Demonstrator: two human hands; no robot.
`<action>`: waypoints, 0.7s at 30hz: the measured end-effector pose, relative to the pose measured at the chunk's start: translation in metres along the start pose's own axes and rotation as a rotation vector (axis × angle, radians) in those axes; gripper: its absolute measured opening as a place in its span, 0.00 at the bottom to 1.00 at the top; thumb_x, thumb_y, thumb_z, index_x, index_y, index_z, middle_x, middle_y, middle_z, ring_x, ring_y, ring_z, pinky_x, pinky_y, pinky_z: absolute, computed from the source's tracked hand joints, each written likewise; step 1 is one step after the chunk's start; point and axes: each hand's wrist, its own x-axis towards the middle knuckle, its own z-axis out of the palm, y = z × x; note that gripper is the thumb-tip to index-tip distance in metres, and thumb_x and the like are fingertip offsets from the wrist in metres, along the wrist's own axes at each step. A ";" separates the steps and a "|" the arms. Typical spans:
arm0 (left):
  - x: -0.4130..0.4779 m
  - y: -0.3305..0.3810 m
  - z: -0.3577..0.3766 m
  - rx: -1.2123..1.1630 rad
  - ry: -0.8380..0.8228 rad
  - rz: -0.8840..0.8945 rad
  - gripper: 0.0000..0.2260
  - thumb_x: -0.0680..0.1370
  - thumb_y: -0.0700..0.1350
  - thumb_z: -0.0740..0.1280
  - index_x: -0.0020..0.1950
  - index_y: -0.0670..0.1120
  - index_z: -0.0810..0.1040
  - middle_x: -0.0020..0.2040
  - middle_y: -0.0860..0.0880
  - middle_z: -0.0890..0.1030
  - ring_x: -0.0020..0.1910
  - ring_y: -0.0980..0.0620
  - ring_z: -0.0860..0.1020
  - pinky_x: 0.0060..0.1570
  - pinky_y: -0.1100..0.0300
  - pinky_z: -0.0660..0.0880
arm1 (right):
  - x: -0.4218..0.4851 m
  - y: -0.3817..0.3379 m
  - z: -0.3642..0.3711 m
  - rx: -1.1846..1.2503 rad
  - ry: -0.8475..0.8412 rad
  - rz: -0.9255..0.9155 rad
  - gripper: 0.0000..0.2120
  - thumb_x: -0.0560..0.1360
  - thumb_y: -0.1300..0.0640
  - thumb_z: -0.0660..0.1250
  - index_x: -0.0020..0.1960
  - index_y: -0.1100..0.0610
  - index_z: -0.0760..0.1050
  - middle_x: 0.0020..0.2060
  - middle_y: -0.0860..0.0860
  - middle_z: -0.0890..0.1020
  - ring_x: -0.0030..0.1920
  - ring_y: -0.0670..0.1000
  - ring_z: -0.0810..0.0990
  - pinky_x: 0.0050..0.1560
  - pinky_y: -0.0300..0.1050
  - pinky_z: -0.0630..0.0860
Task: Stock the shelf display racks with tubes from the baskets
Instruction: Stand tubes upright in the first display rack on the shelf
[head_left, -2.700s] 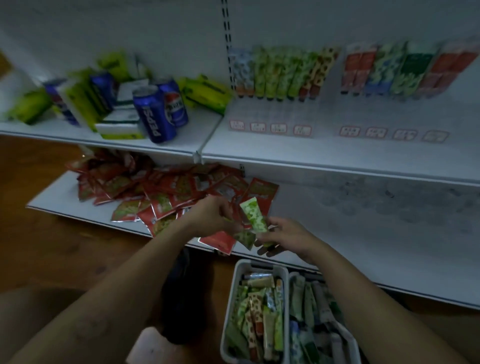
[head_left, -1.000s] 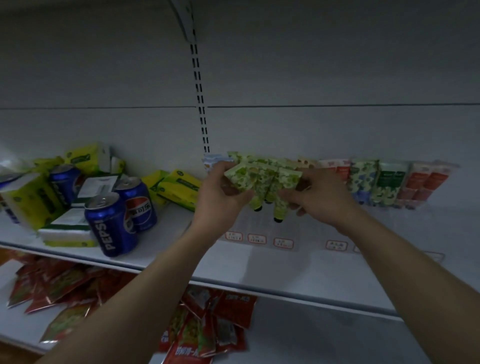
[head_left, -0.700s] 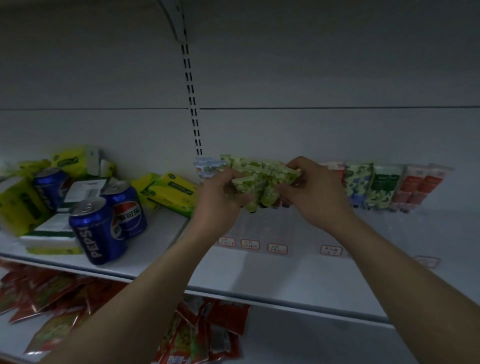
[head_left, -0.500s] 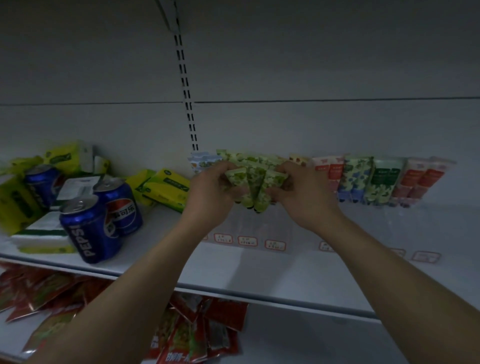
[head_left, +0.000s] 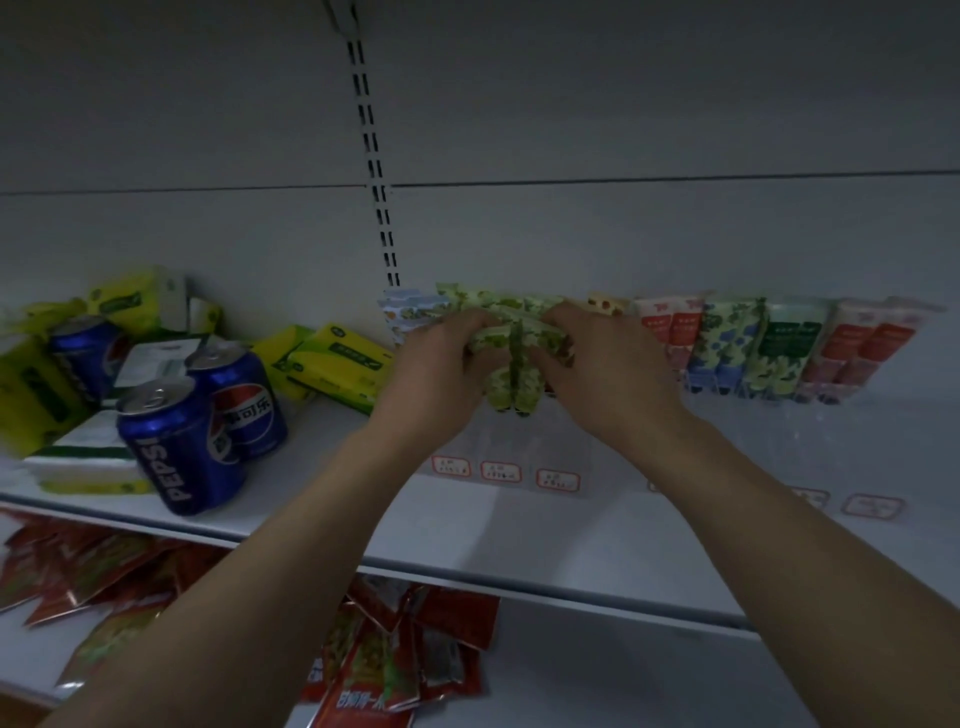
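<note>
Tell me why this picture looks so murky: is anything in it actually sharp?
In the head view the light is dim and bluish; the front Pepsi can reads clearly, the yellow packs at far left are smeared; the left hand and right hand, gripping the green tubes, cast a soft shadow on the shelf, whose front edge looks slightly bowed.
</note>
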 end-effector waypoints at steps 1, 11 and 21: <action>0.000 -0.001 0.000 0.007 0.020 -0.001 0.13 0.78 0.45 0.67 0.62 0.44 0.77 0.41 0.50 0.75 0.35 0.54 0.70 0.34 0.61 0.60 | 0.000 0.000 0.001 0.005 0.004 0.003 0.14 0.78 0.51 0.64 0.62 0.55 0.75 0.49 0.55 0.82 0.49 0.57 0.79 0.41 0.46 0.74; 0.003 -0.003 0.001 -0.038 0.063 0.030 0.07 0.76 0.38 0.69 0.53 0.40 0.80 0.46 0.48 0.79 0.41 0.55 0.70 0.36 0.63 0.60 | 0.006 0.003 0.005 0.048 -0.015 -0.038 0.12 0.77 0.54 0.66 0.58 0.57 0.78 0.48 0.56 0.83 0.47 0.57 0.79 0.41 0.47 0.73; 0.004 -0.008 0.007 -0.005 0.092 0.028 0.09 0.75 0.38 0.68 0.56 0.41 0.81 0.50 0.46 0.82 0.46 0.49 0.77 0.41 0.62 0.66 | 0.009 0.006 0.000 0.046 -0.061 -0.071 0.13 0.77 0.56 0.67 0.60 0.57 0.79 0.51 0.59 0.83 0.50 0.60 0.79 0.47 0.47 0.71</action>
